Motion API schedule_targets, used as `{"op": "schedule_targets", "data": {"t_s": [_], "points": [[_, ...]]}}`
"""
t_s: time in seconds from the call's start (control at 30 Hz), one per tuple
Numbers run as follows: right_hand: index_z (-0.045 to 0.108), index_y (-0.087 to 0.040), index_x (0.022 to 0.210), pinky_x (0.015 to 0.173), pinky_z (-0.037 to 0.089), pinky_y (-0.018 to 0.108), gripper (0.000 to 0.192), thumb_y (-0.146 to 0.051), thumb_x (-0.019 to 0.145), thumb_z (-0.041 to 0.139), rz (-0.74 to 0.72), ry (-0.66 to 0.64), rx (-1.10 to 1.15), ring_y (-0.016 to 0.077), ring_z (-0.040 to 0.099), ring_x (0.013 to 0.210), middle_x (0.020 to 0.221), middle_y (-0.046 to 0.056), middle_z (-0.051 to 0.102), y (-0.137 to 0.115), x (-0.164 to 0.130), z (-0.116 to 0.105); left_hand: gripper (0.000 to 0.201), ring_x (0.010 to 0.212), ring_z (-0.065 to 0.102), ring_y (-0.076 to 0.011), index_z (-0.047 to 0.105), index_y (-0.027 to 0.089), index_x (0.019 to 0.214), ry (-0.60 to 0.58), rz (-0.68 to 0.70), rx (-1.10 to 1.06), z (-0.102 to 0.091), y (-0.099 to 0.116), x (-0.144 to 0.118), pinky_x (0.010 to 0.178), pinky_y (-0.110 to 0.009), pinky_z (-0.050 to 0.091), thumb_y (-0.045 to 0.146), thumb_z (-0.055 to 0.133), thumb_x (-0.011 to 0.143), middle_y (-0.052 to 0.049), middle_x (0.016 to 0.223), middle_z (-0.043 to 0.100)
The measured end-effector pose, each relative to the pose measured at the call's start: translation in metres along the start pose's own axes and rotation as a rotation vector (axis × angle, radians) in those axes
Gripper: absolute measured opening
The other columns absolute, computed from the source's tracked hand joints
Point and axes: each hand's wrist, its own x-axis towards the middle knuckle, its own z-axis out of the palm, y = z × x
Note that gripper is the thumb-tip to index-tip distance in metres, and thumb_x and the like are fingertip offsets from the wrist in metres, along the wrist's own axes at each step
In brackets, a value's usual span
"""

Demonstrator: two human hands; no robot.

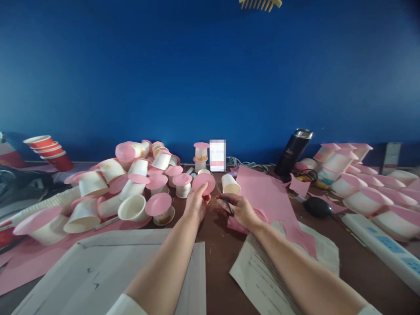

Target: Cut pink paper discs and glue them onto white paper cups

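Observation:
Near the middle of the table, my left hand (196,203) pinches the lower edge of a round pink paper disc (204,183). Just to its right, my right hand (241,209) grips a pair of scissors (227,205) by dark handles. The thin blades point up and left, close to the disc's right edge. A white paper cup (230,184) lies tilted beyond my right hand, its mouth facing me. Behind the disc stands a small stack of cups topped with pink paper (201,151). Cut pink scraps (238,224) lie beneath my right wrist.
Several cups with pink discs (93,183) crowd the left; more capped cups (367,199) fill the right. Pink sheets (262,188) and printed papers (262,275) lie to the right, near a black thermos (293,153), power strip (377,245) and computer mouse (317,207). Red cups (54,153) stand back left.

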Motion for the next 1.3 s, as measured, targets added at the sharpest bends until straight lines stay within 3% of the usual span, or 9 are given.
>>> {"op": "schedule_targets", "data": {"t_s": [0.53,1.3], "points": [[0.073,-0.015,0.089,0.055,0.037,0.027,0.037,-0.047,0.069,0.075,-0.050,-0.017,-0.011,0.0120,0.047,0.058,0.063,0.000,0.057,-0.007,-0.003,-0.001,0.037,0.060,0.056,-0.0091,0.065,0.012,0.084,0.007,0.015,0.134,-0.002,-0.001,0.001,0.052,-0.020,0.041,0.023,0.085,0.055,-0.002,0.074,0.066],[0.073,-0.016,0.086,0.054,0.041,0.027,0.042,-0.055,0.071,0.072,-0.051,-0.009,-0.136,0.0122,0.050,0.057,0.068,0.001,0.060,-0.015,-0.005,0.001,0.032,0.059,0.055,-0.0064,0.063,0.012,0.082,0.018,0.007,0.051,-0.001,-0.001,0.002,0.053,-0.018,0.042,0.019,0.084,0.059,-0.002,0.074,0.064]]}}
